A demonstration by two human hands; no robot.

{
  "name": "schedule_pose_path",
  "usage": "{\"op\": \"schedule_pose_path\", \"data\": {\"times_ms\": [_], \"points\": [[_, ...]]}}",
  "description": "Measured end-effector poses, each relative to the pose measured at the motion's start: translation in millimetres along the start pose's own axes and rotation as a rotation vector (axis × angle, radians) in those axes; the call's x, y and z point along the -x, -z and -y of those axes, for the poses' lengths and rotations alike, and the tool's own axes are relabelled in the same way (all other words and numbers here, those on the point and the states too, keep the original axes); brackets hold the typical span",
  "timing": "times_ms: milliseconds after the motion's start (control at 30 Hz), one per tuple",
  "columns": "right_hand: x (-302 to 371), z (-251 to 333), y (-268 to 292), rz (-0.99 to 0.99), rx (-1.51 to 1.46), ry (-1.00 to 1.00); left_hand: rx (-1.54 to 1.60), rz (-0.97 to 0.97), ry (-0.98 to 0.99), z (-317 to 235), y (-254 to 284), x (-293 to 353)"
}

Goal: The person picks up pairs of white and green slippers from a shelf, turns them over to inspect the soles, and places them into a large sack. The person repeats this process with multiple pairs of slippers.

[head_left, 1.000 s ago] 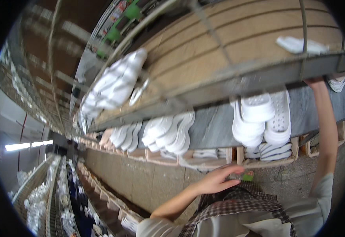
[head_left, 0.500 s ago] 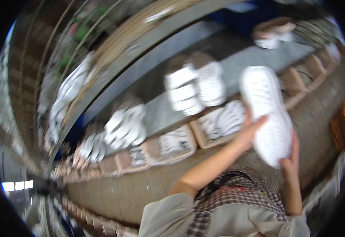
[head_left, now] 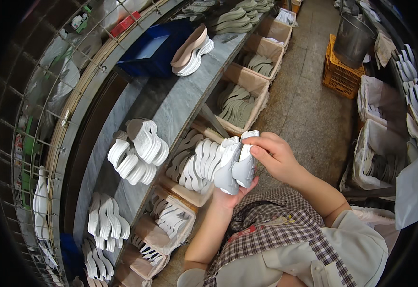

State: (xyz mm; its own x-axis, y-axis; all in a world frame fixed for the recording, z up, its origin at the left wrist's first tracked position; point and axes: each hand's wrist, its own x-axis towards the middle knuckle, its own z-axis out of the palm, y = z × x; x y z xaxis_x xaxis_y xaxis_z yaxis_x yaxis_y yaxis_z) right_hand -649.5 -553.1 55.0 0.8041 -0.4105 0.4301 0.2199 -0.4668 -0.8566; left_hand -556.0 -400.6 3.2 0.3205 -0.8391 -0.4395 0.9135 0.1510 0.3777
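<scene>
Two white-and-grey shoe soles (head_left: 226, 171) are held side by side in front of my apron, over the edge of a lined bin. My left hand (head_left: 233, 195) closes around their lower ends from beneath. At the upper end of the right-hand sole (head_left: 245, 168), my right hand (head_left: 273, 154) pinches the edge between thumb and fingers. Just left of the held soles, a row of white soles (head_left: 197, 162) stands packed in the bin (head_left: 187, 193).
Along the left runs a grey marble-look bench (head_left: 170, 107) bearing stacks of white soles (head_left: 139, 150), a beige-and-white pair (head_left: 192, 50) and a blue crate (head_left: 146, 52). Lined bins (head_left: 254, 83) of soles line its foot. Across the aisle stand yellow crates (head_left: 340, 71) under a dark bucket (head_left: 354, 40).
My view has swung round and sharpened from a blur. Earlier one white sole showed its broad face between both hands; now two soles show, tilted edge-on, nearer the bin.
</scene>
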Motion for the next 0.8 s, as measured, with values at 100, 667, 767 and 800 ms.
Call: {"op": "schedule_pose_path", "data": {"times_ms": [100,667,767,800], "points": [[2.5,4.0,-0.5,-0.009,-0.005,0.042,0.003,-0.047,0.006,1.3,-5.3,7.6],[37.2,25.0,-24.3,0.140,-0.861,-0.090,-0.029,0.115,-0.414,-6.3,21.4,20.7],[37.7,19.9,-26.1,0.187,-0.711,-0.178,-0.080,0.246,-0.457,-12.5,28.5,20.7],[37.6,18.3,-26.3,0.226,-0.652,-0.196,-0.124,0.329,-0.460,-13.3,28.8,21.2]]}}
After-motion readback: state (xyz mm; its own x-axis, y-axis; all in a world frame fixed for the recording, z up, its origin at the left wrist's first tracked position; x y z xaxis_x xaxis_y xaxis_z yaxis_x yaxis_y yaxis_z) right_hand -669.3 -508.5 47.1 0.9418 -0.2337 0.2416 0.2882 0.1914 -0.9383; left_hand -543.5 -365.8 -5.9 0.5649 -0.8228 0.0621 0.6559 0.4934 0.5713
